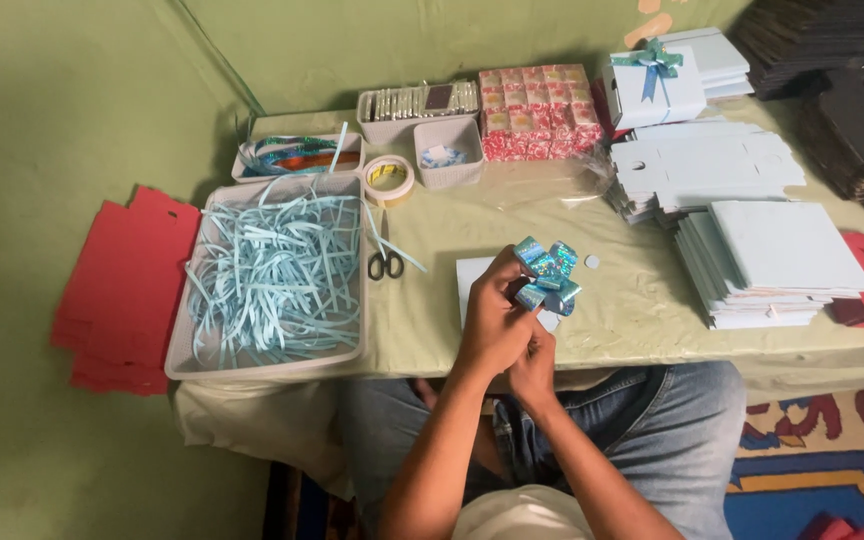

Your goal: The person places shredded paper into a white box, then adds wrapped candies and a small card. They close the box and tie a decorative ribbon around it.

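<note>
A shiny blue holographic ribbon bow (549,274) is held just above the table's front edge. My left hand (493,318) wraps its fingers around the bow's left side. My right hand (533,366) sits under and behind the left one, fingers pinching at the bow's underside. A white card (470,276) lies flat on the pale green tablecloth (512,230) beneath the bow. A small white round sticker (592,262) lies just right of the bow.
White tray of pale blue paper shreds (274,270) at left, black scissors (385,262) and a tape roll (389,178) beside it. Stacks of flat white boxes (772,255) at right, a finished white box with bow (655,85), red patterned packs (540,110), red sheets (122,285) at far left.
</note>
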